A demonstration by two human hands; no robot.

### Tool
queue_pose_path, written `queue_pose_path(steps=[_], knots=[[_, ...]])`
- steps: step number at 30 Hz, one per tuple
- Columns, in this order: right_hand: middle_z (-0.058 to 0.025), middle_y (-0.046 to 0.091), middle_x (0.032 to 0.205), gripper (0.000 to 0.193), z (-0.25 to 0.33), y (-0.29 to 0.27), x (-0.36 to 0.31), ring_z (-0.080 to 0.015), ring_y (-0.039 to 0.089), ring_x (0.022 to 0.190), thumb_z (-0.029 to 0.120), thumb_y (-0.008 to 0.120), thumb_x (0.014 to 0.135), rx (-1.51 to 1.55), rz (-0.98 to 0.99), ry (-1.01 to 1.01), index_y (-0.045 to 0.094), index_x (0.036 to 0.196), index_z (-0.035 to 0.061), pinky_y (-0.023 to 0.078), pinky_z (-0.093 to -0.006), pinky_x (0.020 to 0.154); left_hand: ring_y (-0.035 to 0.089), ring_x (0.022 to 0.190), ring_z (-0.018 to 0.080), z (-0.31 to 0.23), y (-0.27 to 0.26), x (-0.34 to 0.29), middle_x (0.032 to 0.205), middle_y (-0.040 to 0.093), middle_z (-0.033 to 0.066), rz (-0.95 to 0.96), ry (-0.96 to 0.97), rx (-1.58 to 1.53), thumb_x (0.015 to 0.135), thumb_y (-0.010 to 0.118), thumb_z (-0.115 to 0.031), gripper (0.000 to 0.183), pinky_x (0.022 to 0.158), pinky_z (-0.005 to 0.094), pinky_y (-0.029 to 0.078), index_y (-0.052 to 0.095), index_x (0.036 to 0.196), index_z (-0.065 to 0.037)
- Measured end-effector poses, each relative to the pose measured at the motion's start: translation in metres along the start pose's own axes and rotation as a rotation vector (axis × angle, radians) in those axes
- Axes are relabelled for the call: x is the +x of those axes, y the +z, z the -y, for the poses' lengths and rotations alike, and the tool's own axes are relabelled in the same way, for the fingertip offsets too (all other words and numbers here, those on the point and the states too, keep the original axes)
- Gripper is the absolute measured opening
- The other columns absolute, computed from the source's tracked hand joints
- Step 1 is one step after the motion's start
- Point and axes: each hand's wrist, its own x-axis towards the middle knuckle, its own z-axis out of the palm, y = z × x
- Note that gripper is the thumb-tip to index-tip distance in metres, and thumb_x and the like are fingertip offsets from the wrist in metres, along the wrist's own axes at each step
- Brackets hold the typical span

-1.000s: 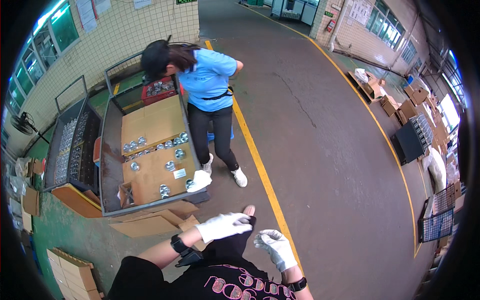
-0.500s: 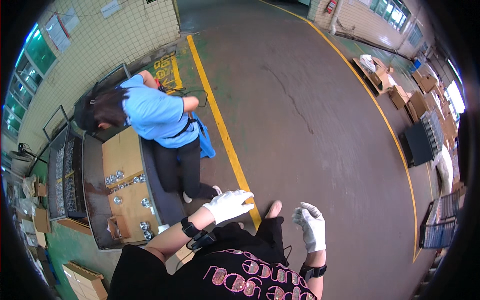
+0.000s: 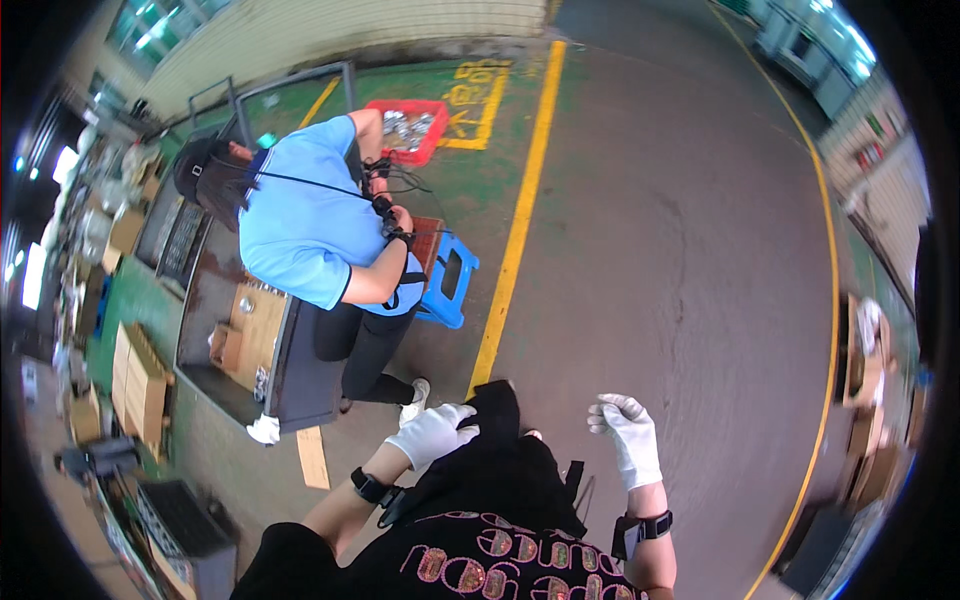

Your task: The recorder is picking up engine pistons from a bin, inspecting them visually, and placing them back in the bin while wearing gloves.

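Note:
My left hand [image 3: 434,435], in a white glove with a dark strap at the wrist, hovers in front of my black trousers [image 3: 495,415]. Its thumb stands apart from the fingers, and I see nothing held. On the other side, my gloved right hand [image 3: 628,435] is raised over the grey floor, its fingers loosely bent and apart, touching nothing. Ahead to the left, a person in a blue shirt [image 3: 310,215] bends beside a grey metal bin [image 3: 300,365] containing cardboard and shiny round metal parts [image 3: 247,304]. Cables hang around that person's hands.
Behind the person stand a blue stool [image 3: 458,285] and a red crate [image 3: 436,140] of metal parts. A yellow floor line [image 3: 520,230] runs ahead. Cardboard boxes [image 3: 140,385] stand at left; more boxes [image 3: 868,365] line the right side. A flat board [image 3: 313,458] lies by the bin.
My view has turned left, bringing the red crate and more of the blue stool into sight. The person in blue has turned and brought both hands together. My hands stay raised and apart.

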Motion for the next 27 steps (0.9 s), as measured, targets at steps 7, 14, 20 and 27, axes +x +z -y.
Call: queue_pose_path(steps=[7,14,20,27], knots=[[-0.0128,0.068,0.097,0.022,0.096,0.013,0.155,-0.0169,0.066,0.082,0.005,0.056,0.093,-0.185,0.253,0.122,0.061,0.113,-0.0025,0.054,-0.0273,0.075,0.063,0.094,0.0397,-0.012,-0.011,0.117,0.103,0.065,0.0232,0.104,-0.306,-0.036,0.090,0.056,-0.041,0.043,0.083,0.0476,0.050,0.061,0.114,-0.005],[-0.0126,0.068,0.098,0.021,0.172,-0.027,0.277,-0.0163,0.067,0.082,0.004,0.055,0.093,-0.257,0.218,0.164,0.062,0.113,-0.0005,0.054,-0.0264,0.072,0.064,0.097,0.0368,-0.085,-0.094,0.258,0.104,0.066,0.0202,0.005,-0.431,-0.067,0.090,0.056,-0.045,0.047,0.084,0.0454,0.050,0.060,0.123,-0.011],[-0.0107,0.068,0.096,0.022,0.213,-0.014,0.428,-0.0152,0.066,0.078,0.008,0.058,0.093,-0.297,0.348,0.259,0.062,0.113,-0.0003,0.054,-0.0257,0.070,0.063,0.093,0.0393,-0.054,-0.101,0.300,0.099,0.065,0.0232,-0.209,-0.629,-0.011,0.088,0.058,-0.040,0.042,0.082,0.0458,0.051,0.063,0.113,-0.006],[-0.0068,0.067,0.096,0.028,0.186,0.122,0.591,-0.0109,0.061,0.077,0.010,0.062,0.089,-0.778,0.767,0.183,0.062,0.116,0.0026,0.050,-0.0239,0.066,0.066,0.086,0.0378,-0.016,-0.130,0.312,0.091,0.068,0.0217,-0.683,-1.012,-0.044,0.086,0.063,-0.034,0.038,0.076,0.0430,0.053,0.065,0.106,-0.002]])
